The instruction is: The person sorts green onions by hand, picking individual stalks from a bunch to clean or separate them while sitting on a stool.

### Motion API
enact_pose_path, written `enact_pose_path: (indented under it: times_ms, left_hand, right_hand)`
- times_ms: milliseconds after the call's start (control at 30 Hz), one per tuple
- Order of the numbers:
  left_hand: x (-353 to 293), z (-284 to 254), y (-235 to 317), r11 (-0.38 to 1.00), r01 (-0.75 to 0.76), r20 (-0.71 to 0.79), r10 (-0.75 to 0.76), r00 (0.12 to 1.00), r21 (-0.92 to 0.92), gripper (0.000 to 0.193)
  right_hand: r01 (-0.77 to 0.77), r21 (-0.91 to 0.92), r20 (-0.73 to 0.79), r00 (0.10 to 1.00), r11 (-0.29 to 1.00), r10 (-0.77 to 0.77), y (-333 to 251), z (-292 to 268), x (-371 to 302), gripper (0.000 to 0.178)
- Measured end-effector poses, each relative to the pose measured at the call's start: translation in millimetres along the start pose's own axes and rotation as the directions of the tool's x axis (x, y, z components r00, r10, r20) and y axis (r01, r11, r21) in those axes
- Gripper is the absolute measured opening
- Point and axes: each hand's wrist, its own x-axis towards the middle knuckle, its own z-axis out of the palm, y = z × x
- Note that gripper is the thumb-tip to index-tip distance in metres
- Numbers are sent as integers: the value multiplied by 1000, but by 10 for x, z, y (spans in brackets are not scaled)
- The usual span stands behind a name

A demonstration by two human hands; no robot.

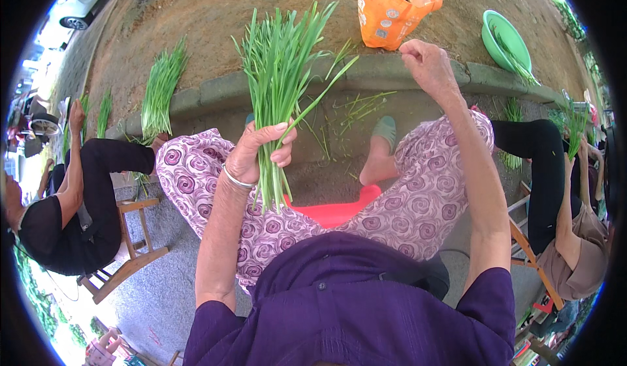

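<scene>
My left hand (261,150), with a silver bangle on its wrist, is wrapped round the stems of a thick bunch of garlic chives (281,72). The leaves fan upward, and the pale stem ends hang below my fist, above my lap. One longer stalk sticks out toward the right. My right hand (429,68) is raised away from the bunch, just below an orange bag. Its thumb and forefinger are pinched together; whatever is between them is too small to make out.
The orange bag (385,23) stands on the dirt beyond the stone curb (209,101). Right of it is a green basin (516,46) with chives. Another chive bunch (164,88) leans at the curb's left. Loose stalks (359,108) litter the ground near my feet. People sit on both sides.
</scene>
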Motion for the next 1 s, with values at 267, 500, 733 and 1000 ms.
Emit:
enact_pose_path:
  times_ms: [267, 500, 733, 1000]
  left_hand:
    - [-10, 5, -3, 1000, -5, -1, 5, 1000, 22, 20]
    - [-37, 60, 15, 998, 43, 17, -44, 999, 35, 21]
    - [-53, 66, 12, 997, 53, 7, -54, 999, 62, 21]
    - [-37, 51, 9, 997, 47, 18, -48, 999, 63, 21]
  right_hand:
    - [-13, 30, 118, 993, 999, 9, -193, 107, 20, 17]
    - [198, 69, 110, 973, 978, -205, 37, 297, 76, 28]
    - [-139, 175, 485, 874, 975, 37, -93, 139, 96, 26]
    - [-176, 153, 501, 862, 972, 77, -36, 103, 77, 22]
